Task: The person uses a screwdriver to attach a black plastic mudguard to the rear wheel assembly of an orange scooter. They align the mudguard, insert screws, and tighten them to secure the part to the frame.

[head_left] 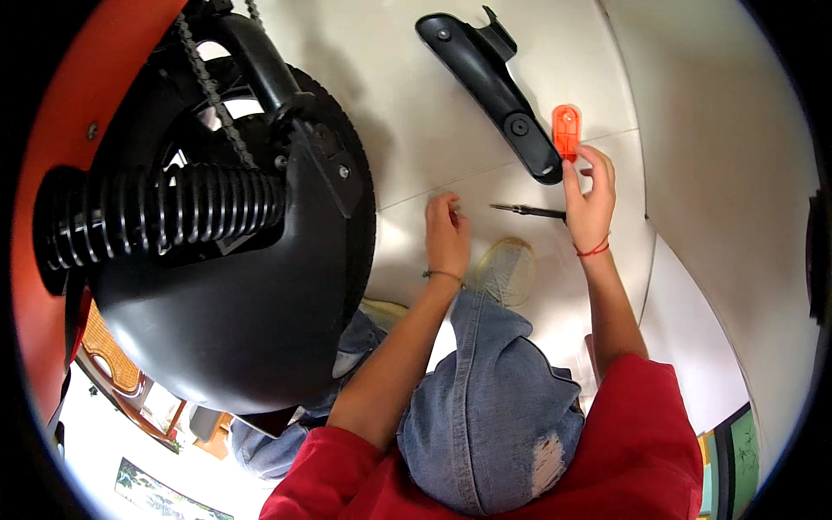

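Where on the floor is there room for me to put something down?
Bare floor lies between the tire and the black cover, beyond the left hand. It's crowded around the right hand: the cover's lower end, orange piece and thin tool sit close together.

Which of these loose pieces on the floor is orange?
The small rounded piece at your right hand; the long cover and slim tool are mostly black.

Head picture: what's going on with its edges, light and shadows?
Head view, rim: black surround, bowed lines; head view, lower left: background washed out; head view, left: sheen on black fender, shadow right of the tyre; head view, upper right: orange piece fairly sharp.
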A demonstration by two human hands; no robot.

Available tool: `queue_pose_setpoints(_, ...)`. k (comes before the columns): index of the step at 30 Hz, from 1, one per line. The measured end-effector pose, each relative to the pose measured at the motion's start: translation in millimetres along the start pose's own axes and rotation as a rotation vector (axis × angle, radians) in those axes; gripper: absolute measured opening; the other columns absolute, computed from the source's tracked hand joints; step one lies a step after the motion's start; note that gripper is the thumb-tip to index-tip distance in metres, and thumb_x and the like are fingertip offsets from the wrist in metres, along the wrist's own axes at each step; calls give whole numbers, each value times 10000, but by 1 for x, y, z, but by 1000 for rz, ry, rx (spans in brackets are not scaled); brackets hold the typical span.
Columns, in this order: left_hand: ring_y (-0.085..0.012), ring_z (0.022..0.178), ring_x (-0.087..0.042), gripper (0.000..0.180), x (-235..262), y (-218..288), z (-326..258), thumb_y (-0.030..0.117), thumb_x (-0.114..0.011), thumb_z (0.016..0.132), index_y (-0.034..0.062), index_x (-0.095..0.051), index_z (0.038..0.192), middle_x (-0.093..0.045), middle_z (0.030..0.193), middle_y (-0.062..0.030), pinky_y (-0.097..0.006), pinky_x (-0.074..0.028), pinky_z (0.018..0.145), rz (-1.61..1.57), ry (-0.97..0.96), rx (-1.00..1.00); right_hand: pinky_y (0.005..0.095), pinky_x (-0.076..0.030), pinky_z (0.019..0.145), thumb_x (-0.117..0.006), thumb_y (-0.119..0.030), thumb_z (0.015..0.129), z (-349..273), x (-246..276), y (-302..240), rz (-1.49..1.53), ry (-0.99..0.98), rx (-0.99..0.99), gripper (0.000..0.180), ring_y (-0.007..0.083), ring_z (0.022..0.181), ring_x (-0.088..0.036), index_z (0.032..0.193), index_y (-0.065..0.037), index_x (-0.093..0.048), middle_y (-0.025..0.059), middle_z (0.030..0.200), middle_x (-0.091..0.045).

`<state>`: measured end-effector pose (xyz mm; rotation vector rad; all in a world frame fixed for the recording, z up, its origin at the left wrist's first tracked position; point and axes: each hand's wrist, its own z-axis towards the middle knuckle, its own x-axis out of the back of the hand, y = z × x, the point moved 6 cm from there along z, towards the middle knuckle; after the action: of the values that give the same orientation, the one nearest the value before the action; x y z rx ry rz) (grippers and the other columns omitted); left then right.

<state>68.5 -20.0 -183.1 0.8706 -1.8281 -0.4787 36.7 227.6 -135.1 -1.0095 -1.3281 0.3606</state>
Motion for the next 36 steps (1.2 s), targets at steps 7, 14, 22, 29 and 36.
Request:
queue_pose_setpoints(7, -157, 782, -526, 167, -4, -29, -61, 41, -428, 865, 22, -557, 970, -531, 885, -62, -285, -442, 701, -799, -317, 538, 418, -411, 943, -703, -101, 759, 12, -38, -10, -189, -189, 140, 502, 371, 1072, -511, 1201, 21, -498, 194, 1157, -552)
queue_pose_setpoints(14, -170, 827, -536, 147, -1, -3, -57, 91, -426, 864, 27, -558, 880, -553, 902, -71, -291, -435, 741, -1124, -436, 624, 392, -418, 962, -664, -33, 737, 1, -67, 6, -124, -218, -22, 587, 369, 1124, -517, 1274, 31, -437, 231, 1203, -535)
queue_pose_setpoints(22, -141, 824, -526, 176, 8, 28, -31, 189, -457, 941, 51, -548, 882, -558, 856, -46, -263, -416, 723, -1127, -443, 583, 318, -419, 958, -514, 50, 776, -33, -56, 15, 292, -177, -367, 471, 271, 1093, -568, 1246, 50, -489, 205, 1185, -576)
queue_pose_setpoints(29, -74, 720, -431, 261, 31, 53, -9, 311, -572, 926, 60, -567, 1000, -548, 835, 3, -221, -363, 644, -801, -123, 521, 365, -424, 910, -464, 79, 823, -92, -2, -35, 155, -103, -167, 349, 335, 1005, -547, 1167, 42, -513, 213, 1098, -551)
queue_pose_setpoints(36, -88, 810, -472, 634, 10, 64, -17, 311, -601, 912, 26, -307, 1395, -589, 1022, -81, -226, -409, 682, -745, -499, 534, 393, -435, 894, -538, 100, 744, -113, 19, -64, 39, -262, 129, 405, 360, 1012, -540, 1139, 12, -534, 191, 1107, -549)
